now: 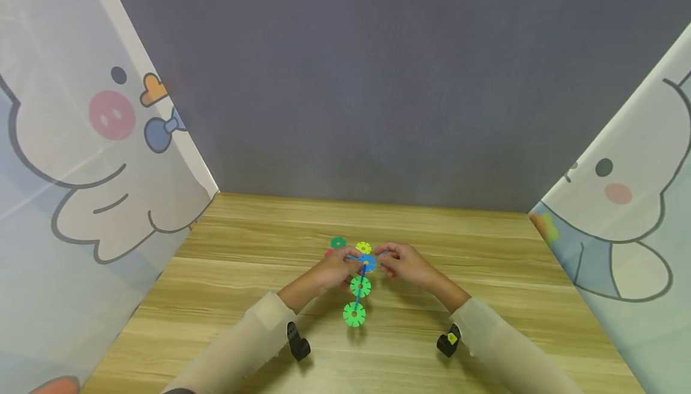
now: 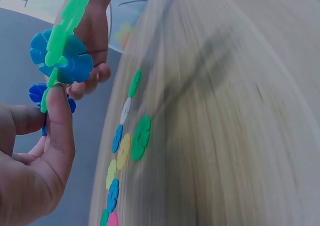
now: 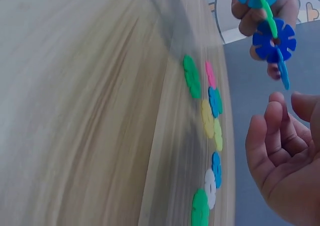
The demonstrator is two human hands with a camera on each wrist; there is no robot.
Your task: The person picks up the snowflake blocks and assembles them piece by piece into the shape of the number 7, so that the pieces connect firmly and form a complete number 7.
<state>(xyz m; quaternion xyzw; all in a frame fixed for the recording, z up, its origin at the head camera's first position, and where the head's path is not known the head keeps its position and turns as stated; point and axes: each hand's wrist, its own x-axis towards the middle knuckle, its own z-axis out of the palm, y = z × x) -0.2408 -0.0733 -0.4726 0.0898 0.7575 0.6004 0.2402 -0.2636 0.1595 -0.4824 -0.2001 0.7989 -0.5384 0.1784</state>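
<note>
A chain of notched plastic discs (image 1: 348,317), slotted together in light green and blue, is held above the wooden table. My left hand (image 1: 333,269) pinches it between thumb and finger. In the left wrist view the thumb and a finger of that hand (image 2: 52,151) meet at a green disc (image 2: 60,38) standing edge-on beside a blue disc (image 2: 77,66). My right hand (image 1: 407,265) is close by on the right. Its fingers bend loosely in the right wrist view, where the hand (image 3: 285,151) lies just below a light blue end disc (image 3: 283,76), apparently apart from it.
Several loose discs lie on the table beyond the hands, among them a green disc (image 3: 191,76), a yellow disc (image 3: 206,118), a white disc (image 3: 210,188) and a pink disc (image 3: 210,75). A grey panel (image 1: 367,94) stands behind the table, with cartoon-printed sheets (image 1: 70,142) at both sides.
</note>
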